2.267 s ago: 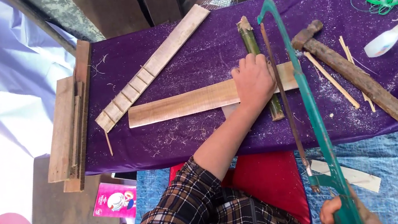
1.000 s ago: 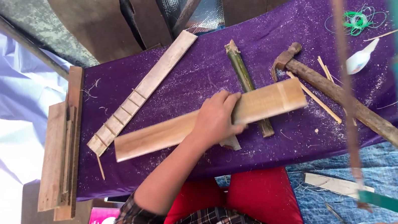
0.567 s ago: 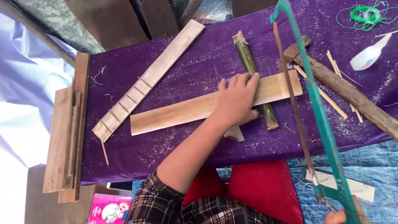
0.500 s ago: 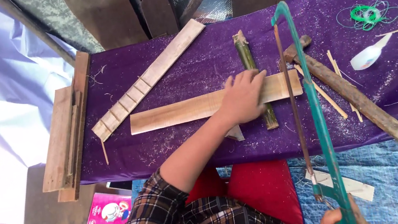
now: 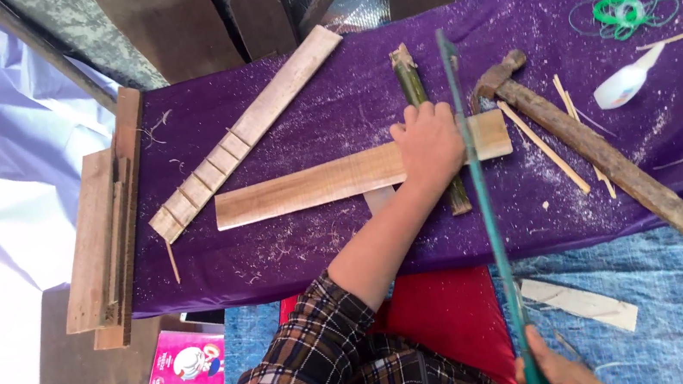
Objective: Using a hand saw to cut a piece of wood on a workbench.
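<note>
Pressing flat, the left hand (image 5: 429, 145) has its fingers spread and laid down on a wooden plank (image 5: 315, 185), holding it against the purple cloth (image 5: 347, 96); most of the plank runs out left of the fingers, a short end sticks out right. Farther left of the fingers a notched wooden strip (image 5: 243, 134) lies slanted. Under the palm a bamboo stick (image 5: 415, 87) crosses the plank. Just right of the fingers the teal saw (image 5: 481, 201) has its blade across the plank. The right hand (image 5: 559, 375), at the bottom edge, is curled around the saw's handle. Farther right lie a hammer (image 5: 607, 159) and a white spoon (image 5: 625, 84).
</note>
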